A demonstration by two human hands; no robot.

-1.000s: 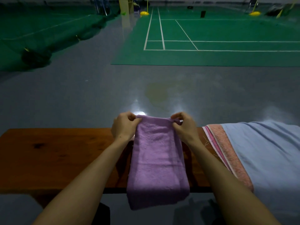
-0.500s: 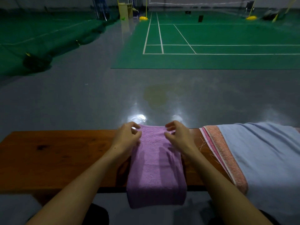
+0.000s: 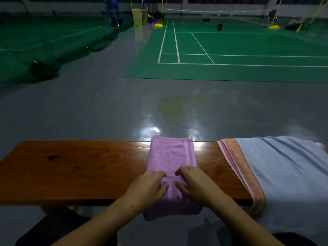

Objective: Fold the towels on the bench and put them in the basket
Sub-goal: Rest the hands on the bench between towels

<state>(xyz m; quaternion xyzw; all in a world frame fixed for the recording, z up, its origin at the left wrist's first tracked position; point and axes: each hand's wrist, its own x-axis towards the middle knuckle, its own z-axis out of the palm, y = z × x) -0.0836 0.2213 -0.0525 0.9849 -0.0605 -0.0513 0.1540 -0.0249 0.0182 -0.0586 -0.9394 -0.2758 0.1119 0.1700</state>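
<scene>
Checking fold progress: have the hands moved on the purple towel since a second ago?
Yes. Both hands, left and right, came from the towel's far end at the bench's far edge toward its near edge.

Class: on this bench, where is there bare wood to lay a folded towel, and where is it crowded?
Widest bare wood: bench left of the purple towel. A narrow strip lies between it and the pink-edged towel, crossed by loose threads. Right end is covered by the blue cloth.
</scene>
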